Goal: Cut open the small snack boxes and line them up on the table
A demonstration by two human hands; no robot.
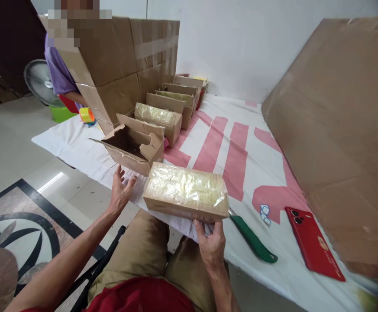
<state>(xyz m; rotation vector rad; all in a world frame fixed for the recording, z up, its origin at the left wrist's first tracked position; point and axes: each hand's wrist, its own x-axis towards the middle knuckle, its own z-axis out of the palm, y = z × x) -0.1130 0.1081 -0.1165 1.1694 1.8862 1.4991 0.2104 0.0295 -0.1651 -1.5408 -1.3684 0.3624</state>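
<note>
Taped box (185,190) just nearside-right of open box (128,160), right hand (212,242) touching its near edge, grip unclear, left hand (121,191) empty, spread before open box; best support both ends evenly.

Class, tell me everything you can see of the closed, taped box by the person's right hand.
The taped box is a long, oblong, brown box that looks like cardboard. Shiny, wrinkled tape, clear to yellowish, covers its closed top and catches the light. It is top-up, slightly angled, at the near edge of the cloth-covered table. The right hand touches its near lower edge; the fingertips are partly hidden. The left hand is apart from it.
</note>
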